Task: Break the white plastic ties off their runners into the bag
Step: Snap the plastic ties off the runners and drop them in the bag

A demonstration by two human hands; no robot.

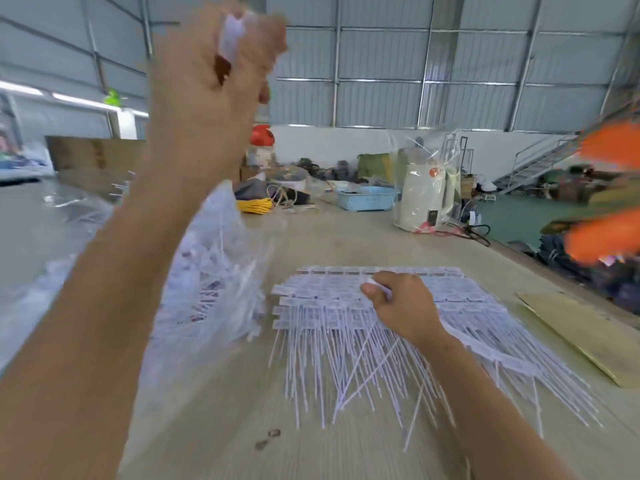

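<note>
A flat stack of white plastic ties (346, 327) on their runners lies on the table, heads at the far side, thin tails fanning toward me. My right hand (401, 306) rests on the stack and pinches a white tie head between thumb and fingers. My left hand (214, 64) is raised high and blurred, gripping a bunch of white ties. Below it a clear plastic bag (214, 271) holding several loose ties stands at the left of the stack.
A strip of cardboard (581, 337) lies at the table's right edge. A blue basket (367, 197), a wrapped white appliance (426, 199) and yellow cable sit at the far end. Blurred orange shapes (606, 237) show at the right.
</note>
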